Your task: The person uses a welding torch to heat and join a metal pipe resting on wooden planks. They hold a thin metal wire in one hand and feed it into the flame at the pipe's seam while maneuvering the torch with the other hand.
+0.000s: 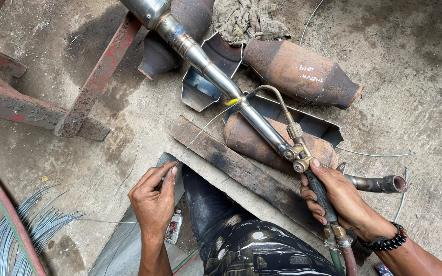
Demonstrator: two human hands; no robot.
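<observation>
Two hands busy: right hand (336,197) grips torch (303,158), left hand (154,197) pinches filler rod (200,130) at glowing pipe (216,76) joint, brazing unfinished.

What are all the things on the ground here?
Shiny pipe: one, silver, slanting from top centre down to the torch.
Gas torch: one, brass with dark handle, in the right hand.
Thin wire rod: one, grey, pinched in the left hand, its tip at the glowing spot on the pipe.
Rusty canisters: two, brown, upper right and under the pipe.
Wooden plank: one, dark, centre.
Rag: one, checked grey, top.
Wire bundle: one, grey, lower left.
Metal frame: one, red rusty, left.
Left hand: bottom centre.
Right hand: lower right, beaded bracelet.
</observation>
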